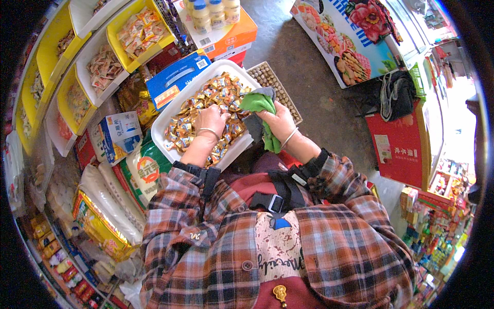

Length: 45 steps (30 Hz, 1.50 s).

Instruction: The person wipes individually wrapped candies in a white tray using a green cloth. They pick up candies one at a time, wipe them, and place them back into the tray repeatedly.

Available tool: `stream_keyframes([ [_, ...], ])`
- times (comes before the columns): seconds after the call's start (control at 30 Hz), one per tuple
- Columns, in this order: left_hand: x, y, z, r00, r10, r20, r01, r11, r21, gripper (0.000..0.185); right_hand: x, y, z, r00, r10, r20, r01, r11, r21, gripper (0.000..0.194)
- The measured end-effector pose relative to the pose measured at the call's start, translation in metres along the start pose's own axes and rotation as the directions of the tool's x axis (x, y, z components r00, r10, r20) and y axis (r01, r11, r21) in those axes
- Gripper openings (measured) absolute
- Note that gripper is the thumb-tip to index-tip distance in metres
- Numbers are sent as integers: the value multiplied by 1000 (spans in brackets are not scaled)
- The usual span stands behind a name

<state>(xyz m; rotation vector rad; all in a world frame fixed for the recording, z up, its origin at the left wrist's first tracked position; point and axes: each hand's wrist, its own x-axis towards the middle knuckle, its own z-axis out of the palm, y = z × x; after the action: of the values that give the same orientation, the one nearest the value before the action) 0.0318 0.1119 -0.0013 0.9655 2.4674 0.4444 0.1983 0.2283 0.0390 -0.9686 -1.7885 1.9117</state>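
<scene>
A white plastic bin (235, 152) full of wrapped candies (218, 92) in gold-brown and blue wrappers sits tilted before me. My left hand (210, 121) rests in the candies with its fingers bent down among them. Whether any candy is pinched there cannot be seen. Beside the bin's right edge, my right hand (281, 119) grips a green and grey cloth (257, 102). One end of the cloth hangs over the bin's rim, and the other drops below the hand.
Yellow and white candy bins (141, 33) line the left. A blue carton (179, 77), rice sack (144, 166) and tray of small round items (272, 79) surround the bin. Bottles (212, 15) stand on an orange carton (241, 33). A chest freezer (339, 46) and red carton (397, 146) are right.
</scene>
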Motion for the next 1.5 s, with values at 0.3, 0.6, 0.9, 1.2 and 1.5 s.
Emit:
stream_keyframes([
  [0.3,-7,-8,3,998,44,47,-11,839,-544,24,3,-8,-2,998,-54,20,56,992,-115,31],
  [0.6,-65,22,-20,980,189,56,-50,514,-856,18,0,-24,56,934,-295,204,353,855,-381,43],
  [0.9,-92,2,-41,855,362,370,340,146,-929,19,6,-4,56,969,-235,71,242,862,-445,43],
  [1.2,-82,-65,-49,952,200,230,261,-143,-955,26,4,11,20,996,-21,88,35,988,-153,45],
  [1.5,-48,-72,-38,938,-314,144,265,386,-884,24,-5,-1,19,988,-93,121,135,900,-415,45],
])
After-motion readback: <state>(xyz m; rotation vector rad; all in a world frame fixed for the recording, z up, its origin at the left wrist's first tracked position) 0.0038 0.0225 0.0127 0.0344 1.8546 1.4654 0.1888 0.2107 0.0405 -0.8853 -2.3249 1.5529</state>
